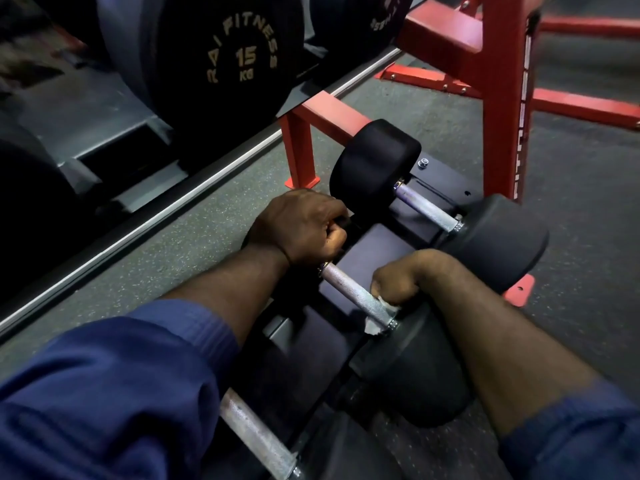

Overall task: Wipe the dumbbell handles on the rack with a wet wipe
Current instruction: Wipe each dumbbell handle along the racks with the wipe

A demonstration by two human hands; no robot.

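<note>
Now your right hand [405, 278] clamps the wet wipe [379, 325] round the knurled handle [349, 289], left hand [304, 226] gripping its other end; next, probably slide the wipe along it.

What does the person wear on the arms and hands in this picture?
Dark blue fabric sleeves on both arms: the left sleeve and the right sleeve end short of the wrists, forearms bare. The left hand and right hand wear no gloves; no watch shows.

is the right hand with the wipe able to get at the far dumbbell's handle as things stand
Probably yes: the far dumbbell handle lies bare just beyond the right hand, which grips the wet wipe, and nothing covers it.
</note>
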